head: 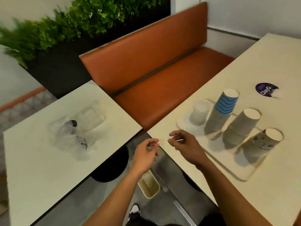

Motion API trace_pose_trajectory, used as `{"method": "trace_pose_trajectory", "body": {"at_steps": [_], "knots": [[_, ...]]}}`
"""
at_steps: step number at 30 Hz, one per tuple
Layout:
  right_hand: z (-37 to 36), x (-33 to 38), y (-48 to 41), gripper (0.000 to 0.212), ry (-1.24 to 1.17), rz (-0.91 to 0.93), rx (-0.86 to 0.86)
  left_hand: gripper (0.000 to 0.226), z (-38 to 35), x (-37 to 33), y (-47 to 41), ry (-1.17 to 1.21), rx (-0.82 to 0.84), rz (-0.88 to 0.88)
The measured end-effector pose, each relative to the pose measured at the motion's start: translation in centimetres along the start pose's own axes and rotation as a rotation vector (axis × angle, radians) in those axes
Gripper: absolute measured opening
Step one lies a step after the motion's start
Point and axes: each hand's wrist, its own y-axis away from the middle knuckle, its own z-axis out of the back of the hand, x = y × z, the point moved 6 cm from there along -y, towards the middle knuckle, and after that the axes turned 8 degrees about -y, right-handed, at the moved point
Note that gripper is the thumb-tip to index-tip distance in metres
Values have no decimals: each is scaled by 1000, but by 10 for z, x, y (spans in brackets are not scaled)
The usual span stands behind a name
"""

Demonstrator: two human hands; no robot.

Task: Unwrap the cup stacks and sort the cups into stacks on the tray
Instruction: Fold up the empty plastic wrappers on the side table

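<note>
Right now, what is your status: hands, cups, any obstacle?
Left hand, right hand curled mid-air, grip unclear. Four cup stacks upside-down on tray. Crumpled wrap on left table.

— The cups at the right of the frame: what are they made of?
— Matt paper: the blue-striped stack point(226, 105), the plain white stack point(241, 124) and the printed stack point(263, 141). The lone cup point(199, 113) looks like frosted plastic, and the tray point(244, 175) is clear, smooth plastic.
— And on the left?
— Crumpled clear plastic film point(68, 129) on a smooth, matt cream desk point(40, 168). The orange seat point(146, 51) looks like smooth leatherette with a faint sheen.
</note>
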Motion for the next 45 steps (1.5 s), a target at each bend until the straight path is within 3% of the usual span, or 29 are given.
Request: {"method": "trace_pose_trajectory", "body": {"at_steps": [5, 9, 16, 19, 21, 26, 31, 34, 39, 45], "knots": [[-121, -17, -27, 14, -7, 35, -4, 21, 88, 89, -26, -28, 22, -6], [-215, -25, -41, 15, 2, -41, 39, 21, 164, 143, -33, 3, -12, 25], [-348, -22, -66, 31, 21, -188, 119, 17, 279, 217, -38, 68, -243, 120], [-388, -31, -85, 43, 19, -319, 123, 8, 318, 248, -47, 191, -404, 243], [-410, -37, -98, 49, -32, -423, 96, 14, 332, 267, -58, 290, -414, 366], [-454, -54, -122, 50, -59, -616, 22, 42, 326, 303, -91, 432, -184, 593], [-480, -73, -136, 44, -59, -677, -22, 39, 313, 316, -102, 504, -35, 635], [-488, -81, -140, 53, 19, -683, 29, 41, 308, 320, -103, 573, -3, 664], [-493, -78, -141, 23, 168, -554, 124, 50, 303, 313, -109, 739, 18, 690], [-474, -53, -132, 14, -95, -424, 130, 57, 319, 308, -100, 834, -92, 633]]}}
